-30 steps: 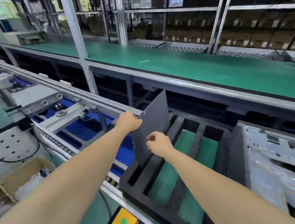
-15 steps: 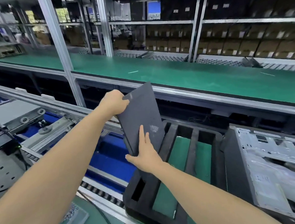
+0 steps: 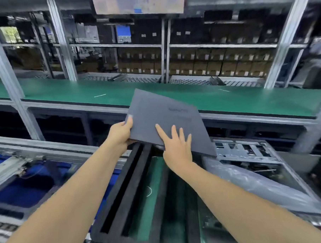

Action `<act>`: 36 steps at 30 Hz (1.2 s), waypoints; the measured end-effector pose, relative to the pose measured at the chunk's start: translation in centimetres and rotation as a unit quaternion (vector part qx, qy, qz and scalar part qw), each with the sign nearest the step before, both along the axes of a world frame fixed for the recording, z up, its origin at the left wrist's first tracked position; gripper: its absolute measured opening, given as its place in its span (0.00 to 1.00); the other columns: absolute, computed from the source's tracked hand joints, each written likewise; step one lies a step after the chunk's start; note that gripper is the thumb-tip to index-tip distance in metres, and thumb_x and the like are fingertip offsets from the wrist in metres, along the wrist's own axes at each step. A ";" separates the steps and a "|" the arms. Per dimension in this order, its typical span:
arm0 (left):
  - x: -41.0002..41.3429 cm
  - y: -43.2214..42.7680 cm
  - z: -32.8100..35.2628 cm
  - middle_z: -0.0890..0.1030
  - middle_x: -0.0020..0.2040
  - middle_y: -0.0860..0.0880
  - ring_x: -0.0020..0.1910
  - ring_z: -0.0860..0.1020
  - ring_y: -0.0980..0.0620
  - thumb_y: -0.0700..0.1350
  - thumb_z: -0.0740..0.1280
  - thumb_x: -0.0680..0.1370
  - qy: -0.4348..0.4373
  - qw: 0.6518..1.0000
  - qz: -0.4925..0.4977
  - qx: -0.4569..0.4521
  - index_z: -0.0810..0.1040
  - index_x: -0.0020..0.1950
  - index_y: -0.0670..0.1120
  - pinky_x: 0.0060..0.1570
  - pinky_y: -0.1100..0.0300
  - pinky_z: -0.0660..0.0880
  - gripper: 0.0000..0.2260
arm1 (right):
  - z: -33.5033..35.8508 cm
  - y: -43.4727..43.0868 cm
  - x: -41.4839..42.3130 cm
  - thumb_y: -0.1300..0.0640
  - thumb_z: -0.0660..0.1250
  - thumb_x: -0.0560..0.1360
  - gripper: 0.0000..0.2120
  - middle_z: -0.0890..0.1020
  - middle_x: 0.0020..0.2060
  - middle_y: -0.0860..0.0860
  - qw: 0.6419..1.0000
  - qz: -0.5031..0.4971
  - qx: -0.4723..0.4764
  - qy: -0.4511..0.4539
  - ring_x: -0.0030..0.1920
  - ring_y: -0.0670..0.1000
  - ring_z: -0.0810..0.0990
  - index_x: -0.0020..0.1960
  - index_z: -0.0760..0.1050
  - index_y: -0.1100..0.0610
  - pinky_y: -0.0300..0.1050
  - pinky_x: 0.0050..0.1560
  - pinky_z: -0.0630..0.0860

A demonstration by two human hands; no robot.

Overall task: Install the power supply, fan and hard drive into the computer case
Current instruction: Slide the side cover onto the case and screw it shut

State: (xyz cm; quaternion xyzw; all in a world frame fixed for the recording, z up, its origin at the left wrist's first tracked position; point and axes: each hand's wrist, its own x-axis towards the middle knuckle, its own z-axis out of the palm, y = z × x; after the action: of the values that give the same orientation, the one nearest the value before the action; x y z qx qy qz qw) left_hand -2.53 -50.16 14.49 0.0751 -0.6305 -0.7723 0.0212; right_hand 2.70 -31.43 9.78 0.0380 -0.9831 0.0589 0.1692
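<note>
Side panel [image 3: 165, 119] is tilting flatter than before; left hand [image 3: 120, 134] is gripping its edge, right hand [image 3: 177, 148] is pressing spread-fingered, leaving computer case [image 3: 249, 154] open

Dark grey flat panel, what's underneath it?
The far end of the black slotted foam tray and a corner of the open metal computer case; whatever lies directly beneath is covered.

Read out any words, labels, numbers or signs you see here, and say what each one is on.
No text here can be read.
Overhead screen: content blurred.
Small blue screen on the shelf: blurred.
White labels on the cardboard boxes: too small.
Mark near the far edge of the dark panel: a blurred patch, unreadable.
</note>
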 end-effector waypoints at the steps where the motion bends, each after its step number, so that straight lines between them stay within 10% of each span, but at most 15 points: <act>1: 0.3 2.2 -0.6 0.87 0.49 0.45 0.43 0.86 0.49 0.53 0.67 0.82 -0.005 1.000 -0.014 0.012 0.81 0.53 0.41 0.35 0.55 0.82 0.15 | -0.3 2.1 0.7 0.60 0.65 0.81 0.49 0.48 0.83 0.60 1.000 -0.014 0.011 0.002 0.82 0.68 0.47 0.81 0.31 0.36 0.72 0.78 0.47; 15: 10.6 25.5 -8.8 0.85 0.53 0.45 0.50 0.84 0.44 0.49 0.66 0.83 -0.094 0.993 -0.066 0.025 0.81 0.54 0.44 0.39 0.54 0.80 0.10 | -5.7 24.1 15.0 0.58 0.64 0.82 0.47 0.46 0.84 0.59 0.993 -0.085 0.026 -0.077 0.82 0.67 0.45 0.81 0.31 0.35 0.72 0.78 0.45; 36: 15.9 26.0 -14.5 0.86 0.51 0.46 0.52 0.84 0.44 0.48 0.66 0.83 -0.136 0.990 -0.027 0.036 0.82 0.54 0.45 0.43 0.52 0.81 0.08 | -9.2 25.5 19.1 0.54 0.72 0.79 0.56 0.41 0.83 0.60 0.982 -0.070 0.089 -0.150 0.81 0.69 0.41 0.79 0.26 0.36 0.80 0.72 0.42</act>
State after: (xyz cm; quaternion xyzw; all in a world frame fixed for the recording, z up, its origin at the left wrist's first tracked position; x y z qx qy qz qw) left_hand 13.37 -24.14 -0.05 0.1627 -0.6011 -0.7775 -0.0883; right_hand 21.76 -5.93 0.57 -0.0256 -0.9988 -0.0357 0.0200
